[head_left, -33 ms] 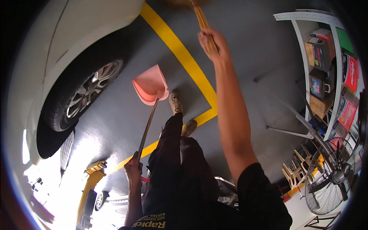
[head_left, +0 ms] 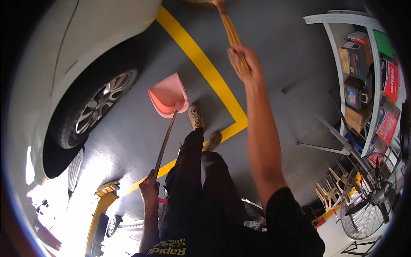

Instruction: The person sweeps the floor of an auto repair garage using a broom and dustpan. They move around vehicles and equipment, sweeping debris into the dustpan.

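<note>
My left hand (head_left: 149, 186) is closed round the upper end of the long handle of a pink dustpan (head_left: 168, 95). The pan rests on the grey floor beside my front shoe. With my right arm stretched far forward, my right hand (head_left: 245, 62) grips a wooden-looking broom (head_left: 230, 29) by its handle. The broom's head is mostly cut off by the top edge of the picture, and only a tan strip of it shows.
A white car with its wheel (head_left: 106, 103) stands at the left. A yellow line (head_left: 205, 64) crosses the floor. To the right are a shelf rack (head_left: 336, 51) with boxes, a standing fan (head_left: 364, 210) with spread legs, and stacked chairs (head_left: 329, 192). A yellow post (head_left: 100, 210) rises at lower left.
My right hand and the broom have come slightly nearer and to the right, so more of the broom's head shows. My left hand and the dustpan have hardly moved.
</note>
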`<action>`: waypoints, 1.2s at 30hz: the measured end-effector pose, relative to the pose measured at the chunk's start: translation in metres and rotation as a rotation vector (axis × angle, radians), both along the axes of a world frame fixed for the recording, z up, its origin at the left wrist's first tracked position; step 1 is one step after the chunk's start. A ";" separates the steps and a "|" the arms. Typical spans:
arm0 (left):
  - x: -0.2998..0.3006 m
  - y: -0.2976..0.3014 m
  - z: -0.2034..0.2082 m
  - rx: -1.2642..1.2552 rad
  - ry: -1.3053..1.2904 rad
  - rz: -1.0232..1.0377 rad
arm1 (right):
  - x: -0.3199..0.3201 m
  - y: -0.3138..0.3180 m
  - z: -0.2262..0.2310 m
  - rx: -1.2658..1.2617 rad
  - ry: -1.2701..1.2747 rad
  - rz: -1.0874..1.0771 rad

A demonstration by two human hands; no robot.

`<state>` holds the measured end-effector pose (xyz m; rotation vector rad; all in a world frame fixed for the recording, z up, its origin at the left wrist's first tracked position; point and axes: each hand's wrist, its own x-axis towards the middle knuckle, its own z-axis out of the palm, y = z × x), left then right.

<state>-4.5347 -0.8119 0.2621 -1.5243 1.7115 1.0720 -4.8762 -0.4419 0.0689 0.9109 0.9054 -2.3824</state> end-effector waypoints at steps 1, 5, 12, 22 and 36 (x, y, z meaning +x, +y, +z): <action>-0.009 0.003 0.001 0.014 0.016 -0.017 | 0.035 0.024 0.024 0.084 0.028 -0.027; -0.048 0.027 -0.009 0.032 0.069 -0.046 | 0.167 0.132 0.121 0.470 -0.181 -0.005; -0.104 0.102 -0.012 -0.005 0.071 -0.063 | 0.277 0.305 0.256 0.811 -0.503 -0.123; -0.203 0.252 -0.066 0.004 0.080 -0.220 | 0.203 0.670 -0.008 1.082 -0.825 -0.079; -0.310 0.342 -0.072 -0.176 -0.024 -0.463 | -0.128 0.435 0.034 0.748 -0.284 0.328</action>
